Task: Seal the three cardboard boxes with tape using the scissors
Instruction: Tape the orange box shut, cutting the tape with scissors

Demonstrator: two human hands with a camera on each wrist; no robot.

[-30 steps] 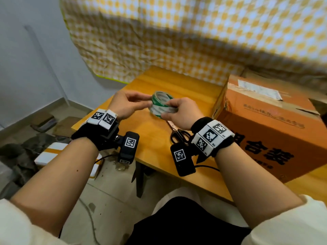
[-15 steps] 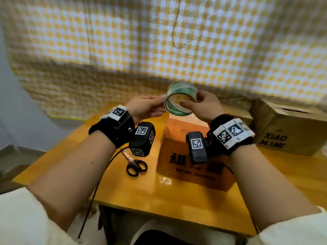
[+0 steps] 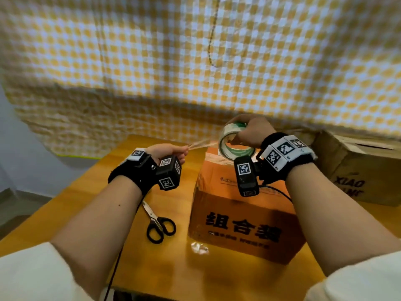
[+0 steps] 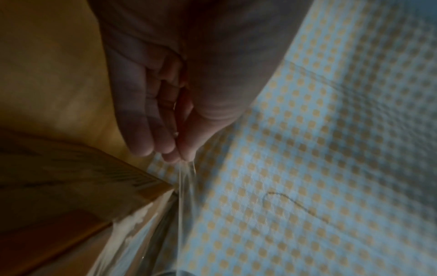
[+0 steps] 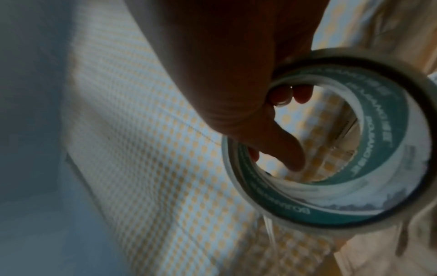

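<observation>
Above the box point(image 3: 243, 216), the right hand point(image 3: 252, 135) grips the roll point(image 3: 233, 144); the left hand point(image 3: 171, 153) pinches the strip point(image 3: 201, 146), stretched leftward; scissors point(image 3: 159, 222) lie nearer the left.

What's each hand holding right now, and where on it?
Right hand grips the tape roll, thumb inside its core. Left hand pinches the free tape end at its fingertips.

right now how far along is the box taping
Early. Nothing looks sealed yet: no fresh strip shows on the orange box or the brown box. In hand: right hand holds the tape roll, left hand pinches a pulled-out strip. Left: sticking, cutting with the scissors, lying on the table.
</observation>
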